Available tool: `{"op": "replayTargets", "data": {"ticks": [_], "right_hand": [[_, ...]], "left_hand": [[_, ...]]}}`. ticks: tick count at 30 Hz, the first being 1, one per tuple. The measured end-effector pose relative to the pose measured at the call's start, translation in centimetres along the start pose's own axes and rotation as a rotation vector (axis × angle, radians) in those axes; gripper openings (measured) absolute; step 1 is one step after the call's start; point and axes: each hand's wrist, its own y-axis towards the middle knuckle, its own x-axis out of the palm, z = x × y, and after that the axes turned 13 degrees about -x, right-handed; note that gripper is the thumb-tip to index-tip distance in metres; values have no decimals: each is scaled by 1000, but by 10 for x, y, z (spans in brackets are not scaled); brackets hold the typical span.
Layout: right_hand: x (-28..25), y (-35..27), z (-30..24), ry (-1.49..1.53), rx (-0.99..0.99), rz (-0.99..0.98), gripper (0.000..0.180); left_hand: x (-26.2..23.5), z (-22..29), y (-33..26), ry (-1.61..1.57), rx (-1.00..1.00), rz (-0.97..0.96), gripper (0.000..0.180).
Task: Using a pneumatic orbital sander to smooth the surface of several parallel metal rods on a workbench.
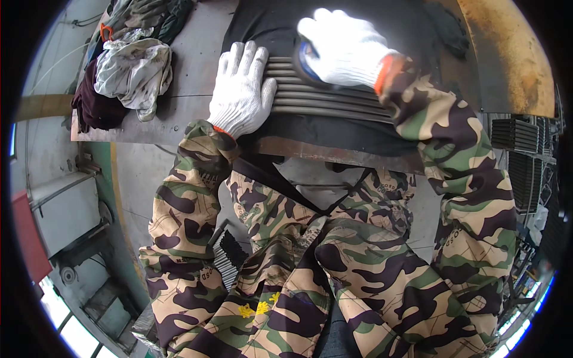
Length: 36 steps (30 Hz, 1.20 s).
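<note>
Several grey metal rods point(328, 102) lie side by side on a black cloth point(310, 132) spread over the table. My left hand point(242, 89), in a white knit glove, rests flat over the left ends of the rods, fingers stretched out. My right hand point(343, 51), gloved the same way and slightly blurred, is closed around a dark round thing with a blue part point(308, 58). It holds that thing over the far rods, toward their middle. The glove hides most of it, so its kind does not show. My right forearm covers the rods' right ends.
Crumpled rags point(134, 71) are heaped at the table's left. A dark glove-like cloth point(447, 30) and a rust-stained sheet point(513, 53) are at the far right. Stacks of dark bars point(516, 136) stand right of the table. The table's near edge point(334, 152) faces my lap.
</note>
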Motion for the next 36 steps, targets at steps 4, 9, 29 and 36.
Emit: {"op": "replayTargets", "data": {"ticks": [4, 9, 29, 36], "right_hand": [[-3, -51, 22, -32, 30, -3, 29], [-8, -102, 56, -46, 68, 3, 27], [-3, -117, 64, -18, 31, 99, 21], [-8, -112, 40, 15, -20, 62, 19]], "left_hand": [[-3, 9, 8, -15, 6, -2, 63], [0, -6, 6, 66, -46, -21, 64], [-1, -18, -3, 84, -53, -105, 66], [-6, -4, -13, 83, -97, -92, 64]]}}
